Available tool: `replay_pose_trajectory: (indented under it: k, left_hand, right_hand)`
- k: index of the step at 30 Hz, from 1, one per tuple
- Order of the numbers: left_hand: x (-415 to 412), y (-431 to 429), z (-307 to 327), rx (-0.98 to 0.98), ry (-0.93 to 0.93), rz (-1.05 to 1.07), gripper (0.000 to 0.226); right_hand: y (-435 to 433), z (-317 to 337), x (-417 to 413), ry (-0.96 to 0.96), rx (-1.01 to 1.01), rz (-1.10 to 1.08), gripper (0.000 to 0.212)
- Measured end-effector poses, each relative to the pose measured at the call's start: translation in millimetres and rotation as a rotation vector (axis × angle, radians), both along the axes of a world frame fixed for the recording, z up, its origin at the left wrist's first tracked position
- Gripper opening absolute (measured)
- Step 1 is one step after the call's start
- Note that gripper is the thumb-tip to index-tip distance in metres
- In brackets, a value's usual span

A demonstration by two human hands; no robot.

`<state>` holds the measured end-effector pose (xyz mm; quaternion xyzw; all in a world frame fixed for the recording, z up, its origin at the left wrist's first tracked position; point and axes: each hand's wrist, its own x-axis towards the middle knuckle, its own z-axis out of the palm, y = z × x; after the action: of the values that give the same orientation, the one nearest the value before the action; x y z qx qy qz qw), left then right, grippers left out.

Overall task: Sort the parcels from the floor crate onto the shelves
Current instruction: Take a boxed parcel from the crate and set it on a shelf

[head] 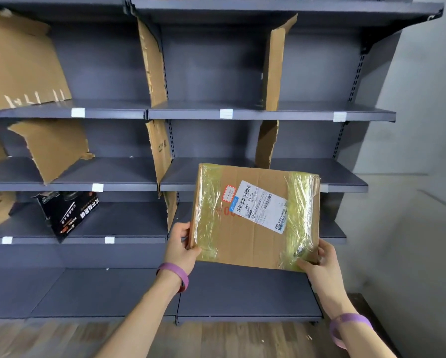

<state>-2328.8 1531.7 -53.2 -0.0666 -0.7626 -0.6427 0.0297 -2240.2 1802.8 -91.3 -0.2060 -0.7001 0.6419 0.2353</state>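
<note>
A: First entry, and where?
B: One parcel point(255, 218), flat brown cardboard, two bands of yellowish clear tape, white shipping label point(263, 206) on the face. Held up, tilted, before the right-hand bay of the grey shelves point(242, 115), across the front edges of the third and fourth boards from the top. Cannot tell whether touching either board.

A: Grasp?
B: At the lower left corner, left hand point(181, 244): thumb on the face, fingers point(183, 227) curled round the side edge. At the lower right corner, right hand point(320, 262): thumb pressed on the tape band, fingers point(323, 250) wrapped round the edge. Both closed firmly on the parcel. Purple wristbands point(175, 275), one to each wrist.

A: Remaining stock?
B: One black box point(66, 213) with white lettering, tilted, at the front edge of the fourth board, left bay. Torn cardboard dividers point(153, 65), upright between the bays; further torn sheets leaning at the far left. White tags point(226, 113) along the boards' front edges. Wood-pattern floor point(61, 339) beneath.
</note>
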Motion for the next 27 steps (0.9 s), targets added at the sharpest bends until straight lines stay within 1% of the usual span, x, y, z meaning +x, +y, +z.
replay_pose_trajectory:
  k: [6,9,12,16,18,21,27]
  left_hand:
    - [-24,6,-1,-0.004,-0.012,0.033,0.046]
    - [-35,13,7,-0.016,0.003,0.052,0.046]
    - [-51,12,19,-0.020,0.051,0.055,0.051]
    - [-64,4,31,0.011,0.061,0.083,0.055]
    - [-66,-9,35,0.035,0.048,0.085,0.061]
    - [-73,-37,36,0.042,0.060,0.131,0.071]
    - [-92,-118,39,0.048,0.061,0.217,0.073]
  right_hand:
    - [9,5,-31,-0.004,0.014,0.033,0.060]
    - [16,17,-49,0.023,0.045,0.047,0.053]
    - [14,31,-68,0.105,0.084,0.091,0.043]
    - [9,37,-95,0.119,0.068,0.122,0.047]
    - [0,40,-111,0.102,0.084,0.148,0.052]
    - [-26,44,-135,0.084,0.102,0.205,0.053]
    - [-109,56,-188,0.110,0.139,0.319,0.053]
